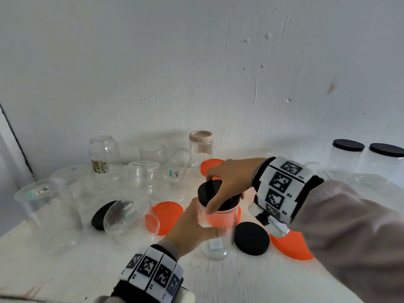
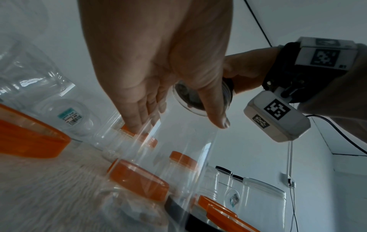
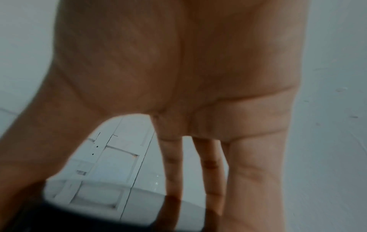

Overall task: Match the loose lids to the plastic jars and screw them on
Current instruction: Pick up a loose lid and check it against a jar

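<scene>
- Centrally, we note a clear plastic jar [image 1: 215, 228] upright on the white table [image 1: 65, 270], held by both hands.
- Left hand [image 1: 192, 228]: fingers and thumb curled round the jar's wall just below the neck — a firm wrap. In the left wrist view the fingers [image 2: 137, 119] lie against the far side of the clear wall and the thumb [image 2: 216, 113] against the near side.
- Right hand [image 1: 229, 178]: comes from above, fingertips and thumb spread round the rim of a black lid [image 1: 213, 191] seated on the jar's mouth. The right wrist view is blurred; we see only the palm, three fingers [image 3: 172, 164] reaching down and a dark edge of the lid [image 3: 83, 218] below them.
- We cannot tell how far the lid is threaded on.
- Just right of the left thumb: a loose black lid [image 1: 251, 238] flat on the table, an orange lid [image 1: 293, 246] beyond it under the right wrist.
- Left of the left fingers: an orange lid [image 1: 169, 215], partly behind a clear jar lying on its side [image 1: 129, 219]; another black lid [image 1: 100, 217] behind that jar.
- Beyond the right fingertips: a jar with a pink lid [image 1: 200, 149], upright by the wall — and several upturned clear jars left of it.
- Far right, behind the right wrist: two jars capped in black [image 1: 349, 154].
</scene>
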`<action>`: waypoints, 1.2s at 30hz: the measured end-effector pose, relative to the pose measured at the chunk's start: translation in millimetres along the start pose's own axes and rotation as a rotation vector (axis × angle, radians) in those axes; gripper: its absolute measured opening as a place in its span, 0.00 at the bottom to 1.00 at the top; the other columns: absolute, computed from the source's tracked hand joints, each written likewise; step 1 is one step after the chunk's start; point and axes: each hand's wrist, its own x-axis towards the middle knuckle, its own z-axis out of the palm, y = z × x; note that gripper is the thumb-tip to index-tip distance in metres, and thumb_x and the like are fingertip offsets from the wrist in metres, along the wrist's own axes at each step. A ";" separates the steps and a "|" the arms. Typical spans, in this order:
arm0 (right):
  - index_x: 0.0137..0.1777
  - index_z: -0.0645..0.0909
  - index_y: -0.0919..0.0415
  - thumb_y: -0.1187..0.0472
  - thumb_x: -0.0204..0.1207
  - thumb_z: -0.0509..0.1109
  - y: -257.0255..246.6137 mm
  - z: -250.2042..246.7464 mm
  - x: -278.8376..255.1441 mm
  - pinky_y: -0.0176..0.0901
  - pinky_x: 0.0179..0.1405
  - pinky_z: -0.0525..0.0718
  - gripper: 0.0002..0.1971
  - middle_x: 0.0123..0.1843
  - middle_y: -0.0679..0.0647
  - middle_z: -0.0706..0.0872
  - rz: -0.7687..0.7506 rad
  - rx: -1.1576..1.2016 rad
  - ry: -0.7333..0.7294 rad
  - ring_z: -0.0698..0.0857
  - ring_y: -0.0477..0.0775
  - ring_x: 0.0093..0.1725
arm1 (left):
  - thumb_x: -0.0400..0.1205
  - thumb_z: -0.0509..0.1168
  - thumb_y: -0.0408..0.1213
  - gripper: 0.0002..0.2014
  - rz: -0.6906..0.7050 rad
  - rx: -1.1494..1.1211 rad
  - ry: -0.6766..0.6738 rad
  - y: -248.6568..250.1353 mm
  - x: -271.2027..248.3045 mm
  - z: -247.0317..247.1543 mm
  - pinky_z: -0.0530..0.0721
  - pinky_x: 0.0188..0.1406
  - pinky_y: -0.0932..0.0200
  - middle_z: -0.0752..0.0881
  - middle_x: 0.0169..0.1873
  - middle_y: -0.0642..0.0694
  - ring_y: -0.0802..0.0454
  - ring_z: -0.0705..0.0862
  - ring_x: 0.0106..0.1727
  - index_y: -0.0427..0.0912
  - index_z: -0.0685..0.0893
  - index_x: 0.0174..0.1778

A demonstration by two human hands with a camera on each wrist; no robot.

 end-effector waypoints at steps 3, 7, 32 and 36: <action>0.69 0.70 0.47 0.27 0.63 0.71 0.8 2.5 1.2 0.38 0.31 0.74 0.39 0.43 0.40 0.74 0.031 0.005 0.000 0.77 0.38 0.30 | 0.69 0.79 0.44 0.39 -0.010 0.001 -0.007 -0.5 0.2 -0.4 0.72 0.51 0.74 0.76 0.65 0.64 0.68 0.73 0.66 0.61 0.64 0.71; 0.78 0.60 0.38 0.30 0.62 0.74 1.6 -4.2 0.6 0.41 0.40 0.74 0.45 0.65 0.43 0.75 0.022 -0.036 -0.092 0.71 0.36 0.33 | 0.70 0.79 0.44 0.37 -0.009 0.023 -0.021 1.5 0.8 -1.6 0.74 0.44 0.80 0.76 0.62 0.66 0.74 0.74 0.61 0.61 0.64 0.68; 0.76 0.68 0.39 0.36 0.63 0.77 8.3 3.7 0.9 0.45 0.60 0.79 0.40 0.64 0.40 0.71 -0.088 0.071 0.027 0.75 0.48 0.64 | 0.69 0.79 0.40 0.34 0.019 0.017 0.037 2.7 -0.5 3.0 0.73 0.43 0.86 0.79 0.59 0.64 0.83 0.75 0.54 0.63 0.66 0.64; 0.68 0.74 0.48 0.27 0.62 0.71 3.3 11.1 3.0 0.40 0.39 0.83 0.38 0.52 0.43 0.76 -0.023 0.039 0.092 0.82 0.46 0.43 | 0.69 0.79 0.45 0.38 0.013 0.033 0.043 1.6 -0.9 2.7 0.73 0.47 0.75 0.78 0.62 0.64 0.74 0.74 0.61 0.58 0.67 0.71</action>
